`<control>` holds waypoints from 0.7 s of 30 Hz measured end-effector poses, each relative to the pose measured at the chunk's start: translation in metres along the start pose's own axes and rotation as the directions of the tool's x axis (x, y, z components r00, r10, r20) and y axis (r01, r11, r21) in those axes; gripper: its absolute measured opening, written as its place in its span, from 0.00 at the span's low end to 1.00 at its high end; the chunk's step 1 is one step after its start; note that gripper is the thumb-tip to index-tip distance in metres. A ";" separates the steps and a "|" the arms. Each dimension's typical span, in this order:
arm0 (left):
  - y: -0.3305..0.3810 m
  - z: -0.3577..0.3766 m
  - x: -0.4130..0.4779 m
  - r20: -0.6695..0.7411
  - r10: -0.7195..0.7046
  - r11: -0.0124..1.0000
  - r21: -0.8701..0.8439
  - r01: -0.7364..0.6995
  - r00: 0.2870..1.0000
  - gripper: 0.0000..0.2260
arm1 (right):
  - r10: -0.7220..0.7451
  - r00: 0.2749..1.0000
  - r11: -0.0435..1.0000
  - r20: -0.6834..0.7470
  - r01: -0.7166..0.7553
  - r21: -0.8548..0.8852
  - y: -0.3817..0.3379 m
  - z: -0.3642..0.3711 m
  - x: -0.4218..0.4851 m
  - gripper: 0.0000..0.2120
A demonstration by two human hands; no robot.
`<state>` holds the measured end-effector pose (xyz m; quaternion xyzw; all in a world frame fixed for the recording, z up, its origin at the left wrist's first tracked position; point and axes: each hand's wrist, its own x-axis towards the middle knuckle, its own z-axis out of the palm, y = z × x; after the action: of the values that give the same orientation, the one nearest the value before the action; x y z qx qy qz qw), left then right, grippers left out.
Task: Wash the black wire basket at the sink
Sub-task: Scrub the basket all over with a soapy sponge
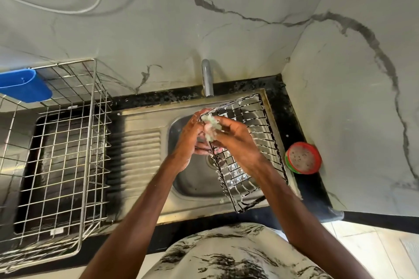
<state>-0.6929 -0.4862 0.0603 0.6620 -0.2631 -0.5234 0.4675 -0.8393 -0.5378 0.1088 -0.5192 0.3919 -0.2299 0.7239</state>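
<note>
The black wire basket (256, 154) is tilted over the steel sink (195, 179), its wires streaked with white suds. My left hand (189, 138) grips the basket's left edge near its upper corner. A pale green soapy scrubber (212, 127) is pressed against that same corner, and my right hand (235, 138) grips it, reaching across the basket's inside. The far end of the basket lies below the tap (207, 79); its near end sticks out past the sink's front rim. No water is seen running from the tap.
A large steel wire dish rack (65, 154) stands on the counter at left, with a blue plastic holder (25, 85) hung on its far side. A red and green soap tub (303, 157) sits on the black counter right of the sink. The ribbed drainboard (136, 154) lies between rack and sink.
</note>
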 end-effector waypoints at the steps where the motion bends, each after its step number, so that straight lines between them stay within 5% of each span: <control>1: 0.001 -0.001 0.000 -0.002 -0.015 1.000 0.005 0.015 1.000 0.32 | -0.011 0.999 1.000 -0.036 0.010 -0.018 0.000 -0.002 0.000 0.16; 5: 0.007 -0.004 -0.002 -0.028 -0.100 0.994 -0.042 0.099 0.995 0.44 | -0.064 0.988 0.997 -0.143 0.056 -0.059 -0.003 -0.015 0.001 0.15; 11: 0.020 -0.004 -0.002 -0.094 -0.066 0.997 -0.051 0.061 0.993 0.43 | -0.241 0.967 0.897 -0.078 0.191 -0.398 0.014 -0.002 -0.023 0.15; 18: 0.027 -0.008 -0.004 -0.126 -0.110 0.989 -0.113 0.096 0.986 0.35 | -0.215 0.975 0.828 -0.053 0.153 -0.540 0.035 -0.020 -0.058 0.16; 21: 0.027 -0.004 -0.007 -0.143 -0.078 0.996 -0.062 0.070 0.987 0.44 | -0.346 0.938 0.795 -0.036 0.273 -0.542 0.024 -0.007 -0.044 0.21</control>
<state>-0.6876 -0.4902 0.0875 0.6942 -0.1884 -0.4981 0.4843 -0.8729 -0.5009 0.0995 -0.7386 0.3968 -0.2625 0.4776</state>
